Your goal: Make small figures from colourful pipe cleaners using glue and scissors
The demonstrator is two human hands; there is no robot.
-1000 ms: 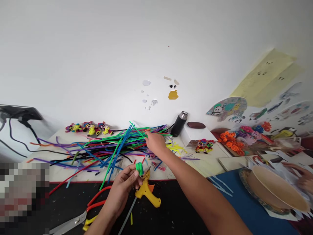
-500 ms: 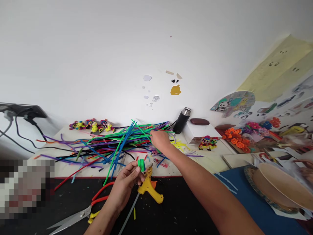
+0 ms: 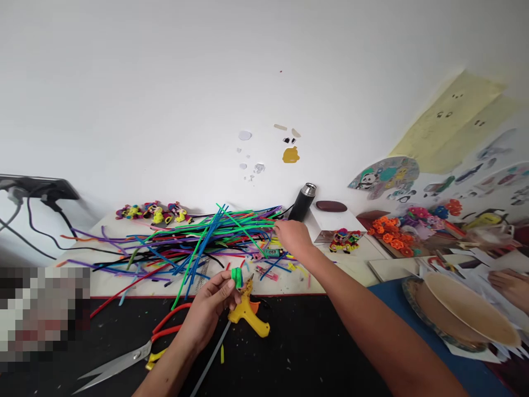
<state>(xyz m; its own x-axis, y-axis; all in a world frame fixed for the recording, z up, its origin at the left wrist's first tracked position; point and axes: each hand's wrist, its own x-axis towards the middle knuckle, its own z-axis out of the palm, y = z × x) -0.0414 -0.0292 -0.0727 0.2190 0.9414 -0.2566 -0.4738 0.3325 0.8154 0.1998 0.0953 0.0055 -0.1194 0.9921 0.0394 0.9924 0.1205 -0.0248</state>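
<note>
Between the thumb and fingers of my left hand (image 3: 215, 295) is a small coil of bright green pipe cleaner (image 3: 236, 277), held upright. Just right of that hand lies a yellow hot glue gun (image 3: 251, 318) on the black mat, a glue stick (image 3: 211, 358) trailing from its back. My right hand (image 3: 294, 237) reaches to the right end of the heap of coloured pipe cleaners (image 3: 198, 234). Its fingers are curled closed where a green pipe cleaner meets the fingertips; the palm side is hidden. Below it lies a small green-labelled object (image 3: 271, 253).
Large red-handled scissors (image 3: 136, 355) lie at lower left. A black thermos (image 3: 303, 201) leans by a white box (image 3: 336, 220). Small pipe-cleaner figures (image 3: 152, 212) line the back left. At right are orange flowers (image 3: 392, 231), a wide bowl (image 3: 467, 309) and another person's hand (image 3: 510, 284).
My right hand has moved right along the heap, uncovering the green-labelled object beneath. The left hand still holds the green coil in nearly the same place. The view has turned slightly.
</note>
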